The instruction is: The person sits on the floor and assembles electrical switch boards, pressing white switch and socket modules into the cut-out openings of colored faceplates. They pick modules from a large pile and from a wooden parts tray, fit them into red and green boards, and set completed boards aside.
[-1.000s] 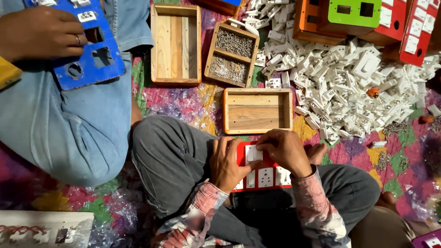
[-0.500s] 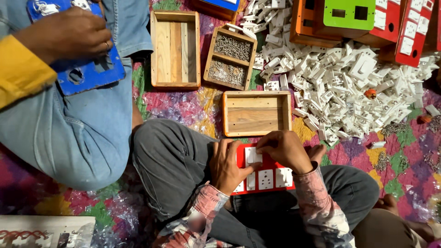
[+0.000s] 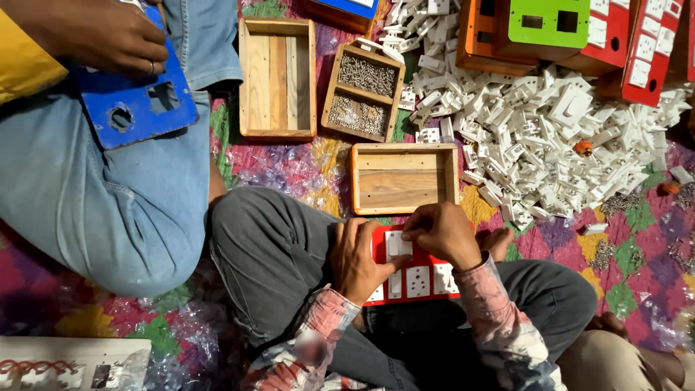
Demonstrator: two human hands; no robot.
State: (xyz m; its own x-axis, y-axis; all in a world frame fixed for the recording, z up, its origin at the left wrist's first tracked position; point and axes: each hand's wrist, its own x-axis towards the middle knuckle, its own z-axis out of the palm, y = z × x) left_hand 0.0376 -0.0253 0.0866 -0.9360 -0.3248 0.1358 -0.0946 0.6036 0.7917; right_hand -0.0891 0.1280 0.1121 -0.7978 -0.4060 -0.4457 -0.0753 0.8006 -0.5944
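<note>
A: At lower centre, what is held?
B: A red switch plate point(image 3: 413, 275) on the lap; left hand point(image 3: 360, 259) grips its left edge, right hand point(image 3: 443, 233) pinches a white switch point(image 3: 397, 245).
A: Clearance?
B: An empty wooden tray point(image 3: 403, 178) lies just above.

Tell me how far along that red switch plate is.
Done: the red plate on the lap already carries white sockets and switches along its lower row. In hand: the left hand steadies the plate while the right hand presses a white switch module into its upper edge. Left: whether any slots stay unfilled is hidden under the hands; a big pile of white parts lies on the mat.
</note>
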